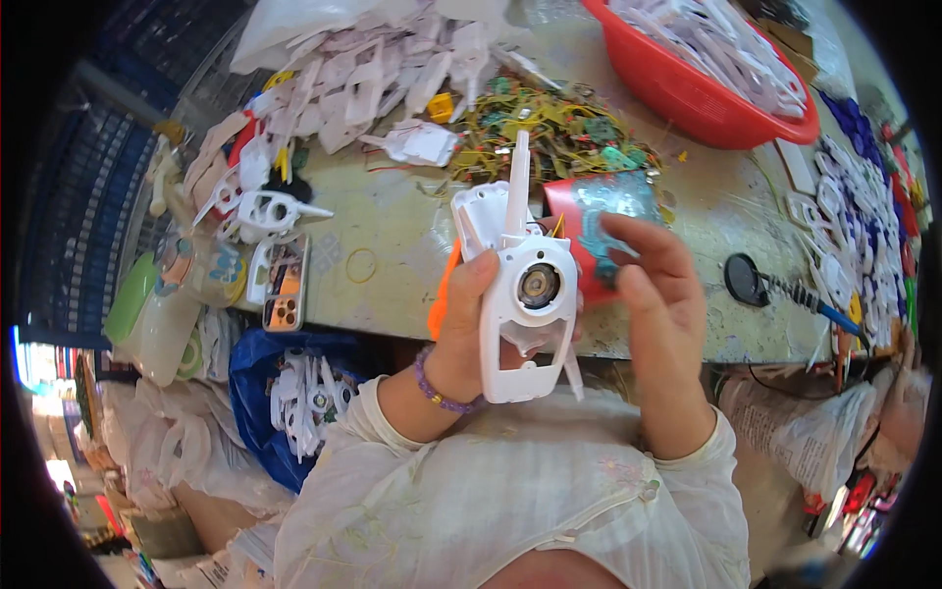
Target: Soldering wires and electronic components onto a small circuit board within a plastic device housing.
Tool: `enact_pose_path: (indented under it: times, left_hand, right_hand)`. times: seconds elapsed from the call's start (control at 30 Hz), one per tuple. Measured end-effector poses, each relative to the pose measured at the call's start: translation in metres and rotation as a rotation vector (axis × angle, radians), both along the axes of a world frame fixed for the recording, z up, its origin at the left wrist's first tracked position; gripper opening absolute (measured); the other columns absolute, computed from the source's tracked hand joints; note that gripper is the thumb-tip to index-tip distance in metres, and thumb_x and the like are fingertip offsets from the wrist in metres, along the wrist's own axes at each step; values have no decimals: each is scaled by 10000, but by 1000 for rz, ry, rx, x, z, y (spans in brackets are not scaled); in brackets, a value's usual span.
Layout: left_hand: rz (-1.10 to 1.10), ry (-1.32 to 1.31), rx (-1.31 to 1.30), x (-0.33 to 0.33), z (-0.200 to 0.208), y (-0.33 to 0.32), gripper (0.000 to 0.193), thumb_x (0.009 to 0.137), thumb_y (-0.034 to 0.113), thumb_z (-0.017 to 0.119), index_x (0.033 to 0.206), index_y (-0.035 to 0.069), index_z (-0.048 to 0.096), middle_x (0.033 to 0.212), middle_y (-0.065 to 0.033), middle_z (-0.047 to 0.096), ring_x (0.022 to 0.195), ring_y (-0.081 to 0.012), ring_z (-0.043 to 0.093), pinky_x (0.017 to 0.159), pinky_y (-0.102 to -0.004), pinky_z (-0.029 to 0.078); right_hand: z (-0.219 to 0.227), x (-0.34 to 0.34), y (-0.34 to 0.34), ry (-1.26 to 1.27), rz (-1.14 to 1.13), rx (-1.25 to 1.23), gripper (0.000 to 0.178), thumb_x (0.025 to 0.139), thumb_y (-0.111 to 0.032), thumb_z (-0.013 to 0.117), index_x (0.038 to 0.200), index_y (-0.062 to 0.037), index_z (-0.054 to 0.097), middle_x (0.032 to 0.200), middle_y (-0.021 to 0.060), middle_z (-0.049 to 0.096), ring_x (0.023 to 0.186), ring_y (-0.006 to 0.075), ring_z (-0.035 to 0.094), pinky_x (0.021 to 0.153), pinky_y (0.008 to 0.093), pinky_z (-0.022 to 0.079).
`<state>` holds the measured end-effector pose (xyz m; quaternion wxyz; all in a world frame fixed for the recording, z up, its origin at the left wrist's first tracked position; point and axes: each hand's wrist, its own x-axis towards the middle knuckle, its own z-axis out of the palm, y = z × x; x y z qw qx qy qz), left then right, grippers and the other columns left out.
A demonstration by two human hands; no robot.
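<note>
My left hand (453,329) is closed around a white plastic walkie-talkie housing (528,381) with a stubby antenna pointing away from me. A round metal speaker (539,286) sits in its upper part, and below it is a rectangular opening. Behind the held housing, another white shell piece (481,218) shows partly. My right hand (669,314) hovers to the right of the housing, its thumb and index finger apart with nothing visible between them. Just beyond those fingers is a red container (569,196) with a teal, glossy side; an orange object (446,294) is partly hidden by my left hand.
Circuit boards with wires (549,123) and white housings (363,83) are heaped at the back. A red basin (677,98) of white parts stands back right. A blue-handled soldering iron (829,316) lies right; a phone (285,285) lies left, above a blue bag (257,393) of parts.
</note>
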<state>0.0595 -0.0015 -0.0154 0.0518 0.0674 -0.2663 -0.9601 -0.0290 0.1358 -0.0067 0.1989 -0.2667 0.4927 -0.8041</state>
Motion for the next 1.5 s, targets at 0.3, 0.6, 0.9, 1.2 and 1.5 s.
enact_pose_path:
  times: [0.3,0.6,0.9,1.2,1.5]
  left_hand:
    - [915,45,-210,166,9,-175,555,865,475,466,1168,13,521,1009,-178,608,796,-307,603,679,-400,524]
    - [1242,-1691,-1162,320,-162,-202,692,716,458,664,1213,17,473,1097,-172,558,903,-322,602,797,-381,488]
    - [377,-2134,-1410,275,-118,-172,831,660,549,609,1245,-16,439,1227,-259,496,1057,-402,561,887,-424,468]
    - [252,-1979,-1874,232,-115,-148,837,609,569,696,1189,-9,520,1150,-225,545,971,-397,589,820,-453,497]
    - [416,-578,-2087,54,15,-160,226,810,251,633,862,34,666,802,-140,657,757,-292,627,662,-372,487]
  right_hand:
    - [-56,-31,85,192,-232,67,290,927,-156,482,1145,34,512,1099,152,590,1025,239,562,828,335,439]
    - [-66,-34,84,204,-213,126,231,923,-121,474,1087,32,528,1016,137,588,905,196,535,777,312,412]
    - [-68,-21,75,318,-230,223,174,891,-85,505,1017,20,563,954,127,592,841,178,516,732,299,420]
    - [-59,-21,71,322,-241,254,122,866,-27,536,975,2,580,958,104,591,856,158,534,760,271,428]
    - [-62,-11,80,252,-330,250,96,873,2,529,957,19,572,943,101,577,871,149,545,782,259,430]
